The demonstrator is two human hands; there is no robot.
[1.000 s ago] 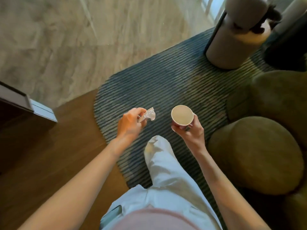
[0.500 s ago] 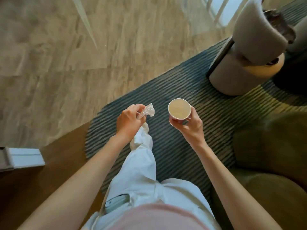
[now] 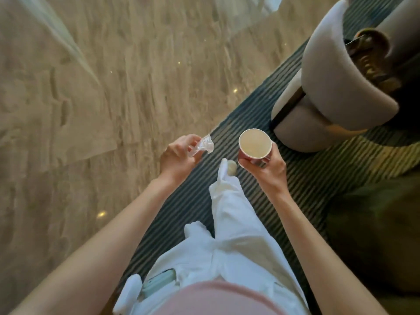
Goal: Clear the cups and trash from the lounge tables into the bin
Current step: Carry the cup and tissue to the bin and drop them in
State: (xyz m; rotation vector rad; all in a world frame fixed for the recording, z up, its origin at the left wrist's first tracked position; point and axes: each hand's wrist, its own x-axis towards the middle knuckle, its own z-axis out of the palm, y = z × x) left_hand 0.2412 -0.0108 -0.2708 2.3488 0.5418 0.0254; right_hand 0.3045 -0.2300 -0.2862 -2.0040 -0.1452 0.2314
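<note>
The person has walked on: the wood floor is gone. The left hand [image 3: 179, 155] pinches the wrapper [image 3: 204, 146] at 11 o'clock, the right hand [image 3: 266, 165] holds the cup [image 3: 254, 144] at 1 o'clock (no bin in sight yet)

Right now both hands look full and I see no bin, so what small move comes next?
Probably keep walking and look up for the bin: the left hand pinches the wrapper, the right hand holds the cup upright, nothing dropped.
</note>
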